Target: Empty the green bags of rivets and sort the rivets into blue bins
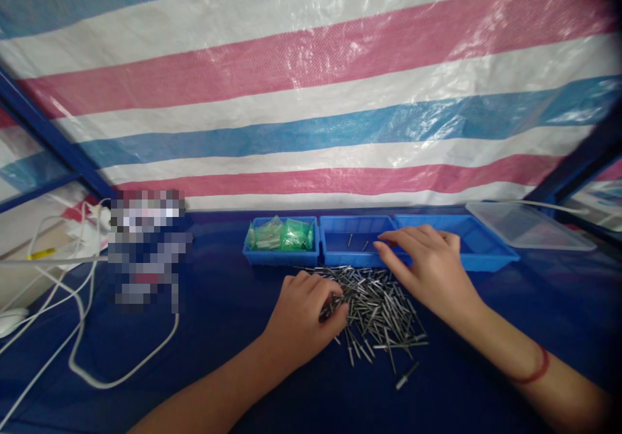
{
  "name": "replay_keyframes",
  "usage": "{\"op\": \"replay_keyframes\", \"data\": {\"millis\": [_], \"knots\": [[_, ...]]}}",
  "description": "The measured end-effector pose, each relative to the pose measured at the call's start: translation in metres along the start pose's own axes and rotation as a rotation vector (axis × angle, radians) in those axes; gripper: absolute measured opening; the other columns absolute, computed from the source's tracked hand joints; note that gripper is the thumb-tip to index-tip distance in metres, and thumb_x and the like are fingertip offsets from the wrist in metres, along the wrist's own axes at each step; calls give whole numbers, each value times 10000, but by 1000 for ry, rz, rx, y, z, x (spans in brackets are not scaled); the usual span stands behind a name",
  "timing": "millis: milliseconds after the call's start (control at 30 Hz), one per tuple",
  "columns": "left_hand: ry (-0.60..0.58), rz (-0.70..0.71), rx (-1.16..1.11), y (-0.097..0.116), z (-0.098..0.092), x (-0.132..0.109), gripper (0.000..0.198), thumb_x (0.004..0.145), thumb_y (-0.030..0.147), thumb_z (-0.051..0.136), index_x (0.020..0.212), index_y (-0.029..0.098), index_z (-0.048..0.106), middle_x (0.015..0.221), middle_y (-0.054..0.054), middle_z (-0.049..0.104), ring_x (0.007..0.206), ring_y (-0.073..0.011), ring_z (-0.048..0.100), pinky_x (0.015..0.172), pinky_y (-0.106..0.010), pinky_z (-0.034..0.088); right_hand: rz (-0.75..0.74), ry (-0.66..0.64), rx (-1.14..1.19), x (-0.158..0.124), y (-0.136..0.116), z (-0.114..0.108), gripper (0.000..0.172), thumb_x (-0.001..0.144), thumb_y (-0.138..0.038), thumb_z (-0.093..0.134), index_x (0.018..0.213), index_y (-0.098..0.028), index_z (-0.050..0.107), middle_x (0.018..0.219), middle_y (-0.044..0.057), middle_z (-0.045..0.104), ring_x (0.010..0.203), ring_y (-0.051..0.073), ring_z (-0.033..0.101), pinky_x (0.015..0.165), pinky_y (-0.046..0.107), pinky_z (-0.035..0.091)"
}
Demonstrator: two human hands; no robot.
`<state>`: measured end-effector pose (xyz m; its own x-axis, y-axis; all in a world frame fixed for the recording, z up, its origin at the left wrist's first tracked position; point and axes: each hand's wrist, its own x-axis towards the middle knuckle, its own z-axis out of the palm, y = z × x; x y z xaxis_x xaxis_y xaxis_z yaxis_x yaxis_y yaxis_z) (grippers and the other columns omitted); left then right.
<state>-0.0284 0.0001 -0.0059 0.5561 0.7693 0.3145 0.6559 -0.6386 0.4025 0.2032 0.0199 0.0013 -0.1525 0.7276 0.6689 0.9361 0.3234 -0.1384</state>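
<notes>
A heap of silvery blind rivets (pixel 376 304) lies on the blue tabletop in front of the bins. My left hand (pixel 306 314) rests at the heap's left edge. Its fingers are curled, with a gap between thumb and index finger where rivets show; the other fingertips are hidden. Over the right side of the middle blue bin (pixel 357 258) hovers my right hand (pixel 430 265), thumb and index tips slightly apart and nothing visible between them. Two rivets (pixel 350 239) are inside that bin. One stray rivet (pixel 405 377) lies in front of the heap.
The left blue bin (pixel 282 258) holds green-tinted plastic packets (pixel 296 234). Beyond my right hand are the right blue bin (pixel 486 262) and a clear plastic lid (pixel 529 227). White cables (pixel 80 317) run across the left side. Striped sheeting (pixel 311 116) hangs behind.
</notes>
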Motion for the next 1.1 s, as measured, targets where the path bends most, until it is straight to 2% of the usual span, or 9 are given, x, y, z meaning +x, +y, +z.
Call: {"op": "replay_keyframes", "data": {"millis": [133,300,500,700,900,1100], "knots": [[-44,36,123,4,3,0,172,805,375,646,833,210,607,869,-16,641,872,-218,532,728,-356,317,-72,-65,124,-4,-18,-10,172,913,-299,510,888,-212,656,852,25,695,803,198,577,777,363,283],[-29,34,171,8,7,-1,83,840,299,604,866,222,617,885,-23,636,862,-213,528,724,-361,311,-174,-208,232,-13,-38,-14,180,914,-250,496,838,-204,653,822,39,683,805,192,547,767,364,285],[-39,-8,162,12,9,-2,53,863,212,549,839,210,596,870,-17,625,838,-197,532,710,-347,320,-201,-307,302,-18,-46,-10,181,908,-222,504,802,-204,649,760,29,650,798,184,527,778,364,283],[-21,-41,172,12,11,-3,40,846,236,566,837,205,590,883,-23,625,845,-206,530,727,-365,320,-263,-420,301,-19,-50,-9,145,874,-178,528,760,-188,618,732,16,623,801,184,511,756,357,283],[-22,-38,160,11,10,-3,51,848,249,569,840,209,599,900,-25,631,860,-209,532,729,-371,321,-270,-444,313,-21,-50,-6,98,854,-147,545,805,-195,616,786,23,622,822,188,505,743,348,301],[-18,-54,159,11,9,-3,50,854,234,563,872,212,604,900,-25,622,870,-209,532,726,-361,325,-279,-444,280,-21,-50,-6,124,892,-138,490,837,-188,589,828,40,611,809,192,513,727,338,334]]}}
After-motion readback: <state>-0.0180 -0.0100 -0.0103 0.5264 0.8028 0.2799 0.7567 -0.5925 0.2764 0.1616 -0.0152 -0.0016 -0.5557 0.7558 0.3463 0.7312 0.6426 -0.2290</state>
